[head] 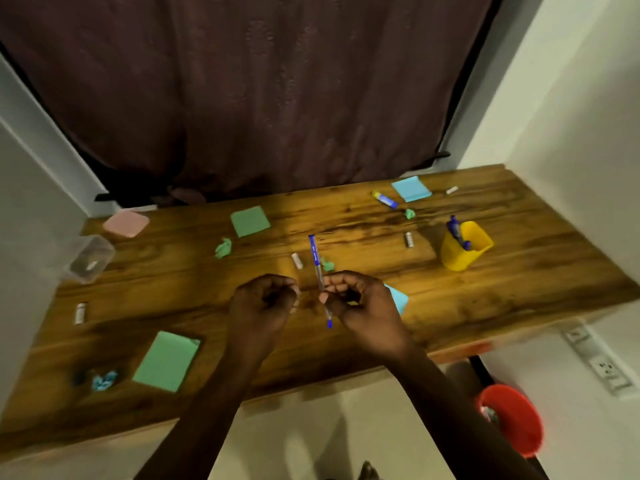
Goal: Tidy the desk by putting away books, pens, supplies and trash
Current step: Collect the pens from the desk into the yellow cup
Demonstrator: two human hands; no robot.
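Observation:
My right hand (356, 301) pinches a blue pen (316, 258) above the middle of the wooden desk (519, 271), the pen standing nearly upright with its tip down. My left hand (266, 303) hovers just left of it, fingers curled, holding nothing I can see. A yellow pen holder (464, 247) with blue pens in it stands at the right. Green sticky pads (250, 221) (166, 361), blue pads (411, 188) (398, 297), crumpled green scraps (223, 248) (410, 213) and a blue scrap (103, 380) lie scattered on the desk.
A clear plastic box (90, 259) and its pink lid (126, 223) sit at the far left. Small white sticks (80, 312) (297, 260) (409, 239) (452, 190) and a glue stick (384, 199) lie about. A red bin (516, 417) stands on the floor at right. A dark curtain hangs behind.

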